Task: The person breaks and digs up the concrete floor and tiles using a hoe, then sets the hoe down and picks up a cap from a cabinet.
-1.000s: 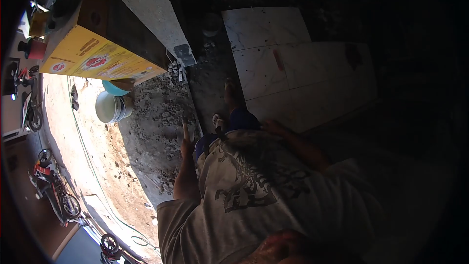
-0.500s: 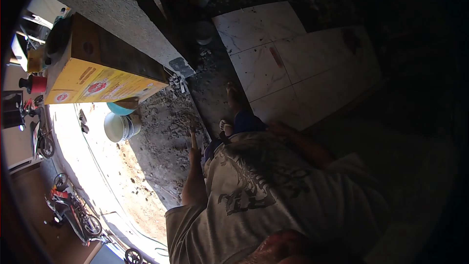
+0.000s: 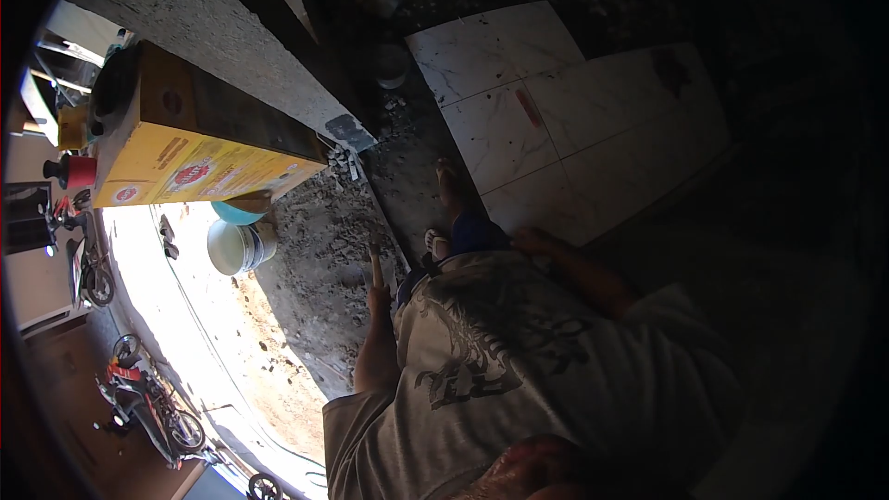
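Left hand (image 3: 379, 300): closed around pale-handled tool (image 3: 377, 268)
Tool position: over rubbly ground (image 3: 319, 241), left of shorts (image 3: 480, 233)
Right hand (image 3: 532, 241): beside shorts, shadowed; cannot tell its grip
White bucket (image 3: 256, 247): near yellow box (image 3: 213, 167)

The tool (image 3: 377, 270) is slim and straight, its near end hidden inside the left fingers (image 3: 379, 298), which close round it. Just ahead of them runs a pale, wood-like stretch of handle, pointing forward, away from the body. Farther from the fingers, the far end turns brownish and darker; its exact shape is hard to tell in this shade.
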A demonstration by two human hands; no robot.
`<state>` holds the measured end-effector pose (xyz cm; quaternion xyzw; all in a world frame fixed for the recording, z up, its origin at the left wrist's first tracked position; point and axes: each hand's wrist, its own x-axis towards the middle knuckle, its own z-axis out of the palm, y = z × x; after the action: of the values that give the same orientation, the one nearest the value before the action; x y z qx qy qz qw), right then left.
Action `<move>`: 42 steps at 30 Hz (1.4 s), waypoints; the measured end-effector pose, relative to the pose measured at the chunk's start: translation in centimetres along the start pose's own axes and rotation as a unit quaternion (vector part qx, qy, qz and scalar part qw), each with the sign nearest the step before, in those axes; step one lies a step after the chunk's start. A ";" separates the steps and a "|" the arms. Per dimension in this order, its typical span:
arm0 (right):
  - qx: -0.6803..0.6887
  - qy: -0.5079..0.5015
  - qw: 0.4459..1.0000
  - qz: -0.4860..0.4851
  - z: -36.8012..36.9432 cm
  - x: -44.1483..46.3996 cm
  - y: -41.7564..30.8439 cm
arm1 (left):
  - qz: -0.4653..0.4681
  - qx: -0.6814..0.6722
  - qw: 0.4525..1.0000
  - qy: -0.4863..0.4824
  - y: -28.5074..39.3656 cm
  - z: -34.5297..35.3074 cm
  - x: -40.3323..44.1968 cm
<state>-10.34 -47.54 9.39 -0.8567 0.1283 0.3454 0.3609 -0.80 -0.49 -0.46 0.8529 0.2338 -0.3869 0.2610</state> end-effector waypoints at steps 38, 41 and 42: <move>0.047 -0.014 0.996 0.071 -2.7 1.6 -5.8 | -0.125 0.000 0.991 -0.046 2.6 -2.0 -0.1; 0.004 -0.007 0.999 0.038 -4.8 2.4 -10.6 | -0.187 -0.105 0.974 -0.078 2.3 -1.5 0.4; -0.003 -0.021 1.000 0.020 -5.3 3.0 -12.2 | -0.186 -0.132 0.969 -0.094 2.3 -1.2 0.7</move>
<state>0.22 -42.57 16.43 -0.8476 0.1361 0.3712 0.3539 1.66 -1.39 0.26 0.7122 0.4116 -0.4730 0.3157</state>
